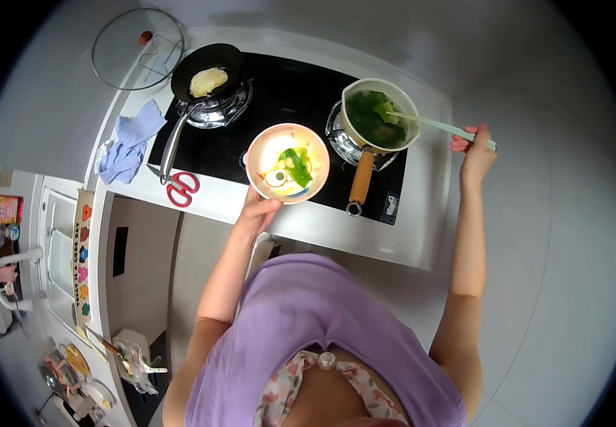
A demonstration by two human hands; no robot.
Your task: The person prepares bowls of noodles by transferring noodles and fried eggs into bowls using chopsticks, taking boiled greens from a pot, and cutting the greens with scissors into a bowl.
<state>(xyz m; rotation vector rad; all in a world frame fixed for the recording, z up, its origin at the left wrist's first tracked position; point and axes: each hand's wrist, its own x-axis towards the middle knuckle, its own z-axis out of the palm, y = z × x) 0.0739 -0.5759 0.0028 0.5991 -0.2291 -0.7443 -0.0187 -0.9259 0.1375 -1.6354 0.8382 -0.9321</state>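
My left hand [257, 211] is closed on the rim and side of a bowl [260, 146], holding it up over the front of the stove. Inside the bowl lie green leaves [296, 166], over a cartoon print. Pale green chopsticks [440, 126] are gripped in my right hand [476, 148], to the right of the stove. Their tips reach into a cream saucepan [349, 87] and touch a leafy green [385, 109] there. Dark liquid and more greens fill the saucepan, whose wooden handle [362, 178] points toward me.
A black frying pan [226, 55] with a fried egg [208, 82] sits on the left burner. Beside it are a glass lid [119, 53], a blue cloth [133, 142] and red-handled scissors [182, 189]. A sink [60, 256] stands at far left.
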